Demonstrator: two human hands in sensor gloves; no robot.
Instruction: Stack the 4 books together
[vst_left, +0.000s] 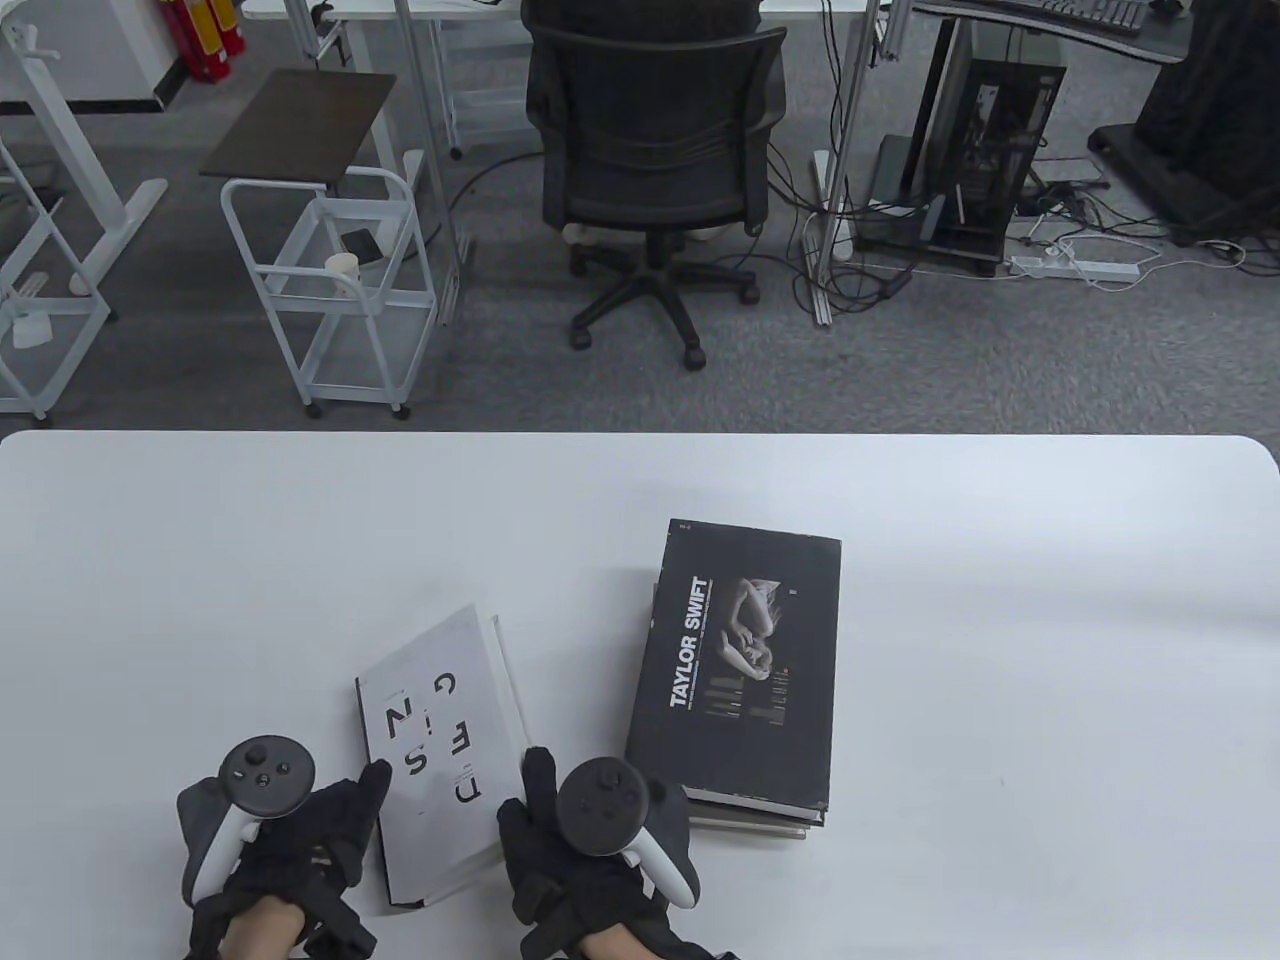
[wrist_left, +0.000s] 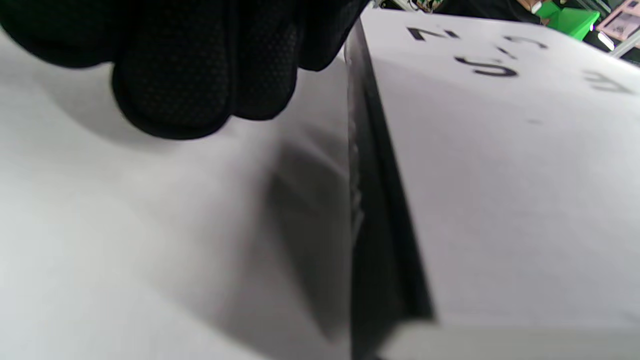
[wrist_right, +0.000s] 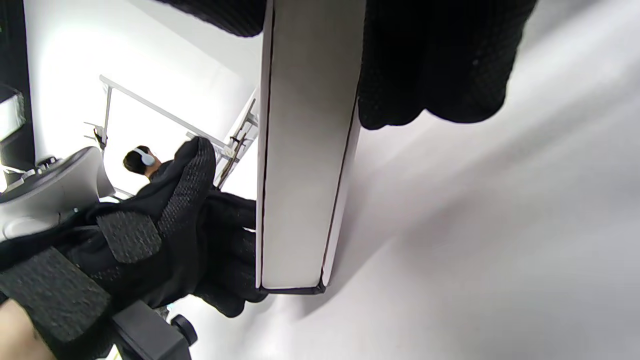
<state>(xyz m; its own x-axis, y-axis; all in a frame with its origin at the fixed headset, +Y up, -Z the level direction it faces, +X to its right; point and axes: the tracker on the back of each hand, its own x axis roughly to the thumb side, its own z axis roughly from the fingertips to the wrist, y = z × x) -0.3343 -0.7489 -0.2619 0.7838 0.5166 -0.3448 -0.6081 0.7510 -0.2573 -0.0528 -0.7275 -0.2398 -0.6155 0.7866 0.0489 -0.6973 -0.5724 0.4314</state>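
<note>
A white book (vst_left: 440, 740) with scattered black letters is near the table's front edge, tilted, its near end held between both hands. My left hand (vst_left: 340, 810) grips its left edge, thumb on the cover. My right hand (vst_left: 525, 800) grips its right edge. In the right wrist view the book's edge (wrist_right: 305, 150) sits between my fingers (wrist_right: 440, 65) and is raised off the table, with a shadow under it. The left wrist view shows its cover (wrist_left: 500, 175) and my fingertips (wrist_left: 200, 75) beside it. A black Taylor Swift book (vst_left: 740, 660) lies on top of other books (vst_left: 750, 818) just to the right.
The white table (vst_left: 1000, 600) stretches left, right and behind the books. Beyond its far edge are an office chair (vst_left: 655, 150), a white cart (vst_left: 330, 290) and cables on the floor.
</note>
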